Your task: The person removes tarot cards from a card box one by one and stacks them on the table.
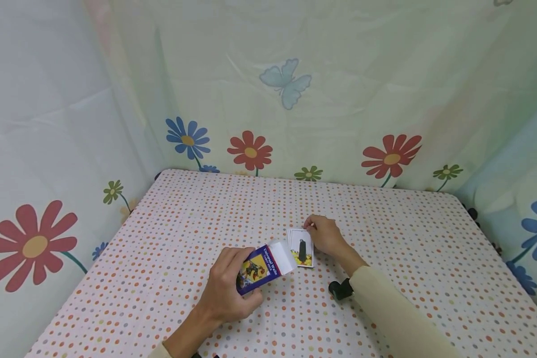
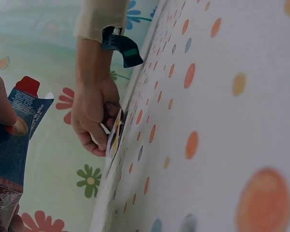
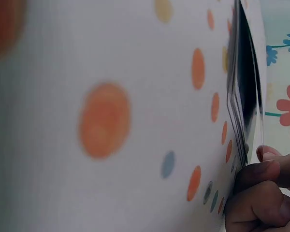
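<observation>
My left hand (image 1: 229, 288) grips a blue tarot card box (image 1: 256, 268) above the table, its white end flap (image 1: 283, 257) raised toward the cards. The box also shows at the left of the left wrist view, held between fingers and thumb. A small stack of tarot cards (image 1: 302, 248) lies face up on the table, slightly fanned, with a dark-cloaked figure on the top one. At its upper right corner, my right hand (image 1: 325, 234) pinches a card's edge. In the right wrist view, one card (image 3: 257, 82) stands slightly apart from the stack (image 3: 236, 96) beneath it.
A pink-white dotted cloth (image 1: 197, 219) covers the table. Behind it hangs a pale curtain (image 1: 331, 94) printed with flowers and a butterfly, and more curtain closes off both sides. A black device (image 1: 341, 289) is strapped at the right wrist.
</observation>
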The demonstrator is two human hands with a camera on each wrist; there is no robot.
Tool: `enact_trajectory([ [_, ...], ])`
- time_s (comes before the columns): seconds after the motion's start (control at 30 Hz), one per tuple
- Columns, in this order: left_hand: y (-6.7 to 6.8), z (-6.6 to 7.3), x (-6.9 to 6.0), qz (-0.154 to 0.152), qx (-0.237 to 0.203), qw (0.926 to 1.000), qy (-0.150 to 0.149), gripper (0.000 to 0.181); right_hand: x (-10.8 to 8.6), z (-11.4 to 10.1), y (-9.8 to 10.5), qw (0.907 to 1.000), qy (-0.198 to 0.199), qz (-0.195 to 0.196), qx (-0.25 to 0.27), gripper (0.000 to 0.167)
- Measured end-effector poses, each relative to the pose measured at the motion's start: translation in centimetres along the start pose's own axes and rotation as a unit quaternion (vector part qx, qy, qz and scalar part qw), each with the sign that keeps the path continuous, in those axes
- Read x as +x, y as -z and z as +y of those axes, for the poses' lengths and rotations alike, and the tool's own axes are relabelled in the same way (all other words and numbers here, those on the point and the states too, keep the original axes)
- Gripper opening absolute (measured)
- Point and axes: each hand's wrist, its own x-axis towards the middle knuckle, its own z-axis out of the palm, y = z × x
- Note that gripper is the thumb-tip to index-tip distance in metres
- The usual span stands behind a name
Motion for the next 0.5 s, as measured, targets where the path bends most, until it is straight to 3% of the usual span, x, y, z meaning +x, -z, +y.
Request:
enact_trajectory([
  [0.2, 0.02, 0.02, -0.02, 0.001, -0.001, 1.0, -0.001, 0.068, 0.4, -0.12, -0.21, 0.9986, 0.004, -0.01, -0.051, 0.008],
  [0.5, 0.04, 0.05, 0.04, 0.002, -0.001, 1.0, -0.004, 0.069, 0.59, -0.72, -0.24, 0.9972, -0.014, -0.025, -0.068, 0.005],
])
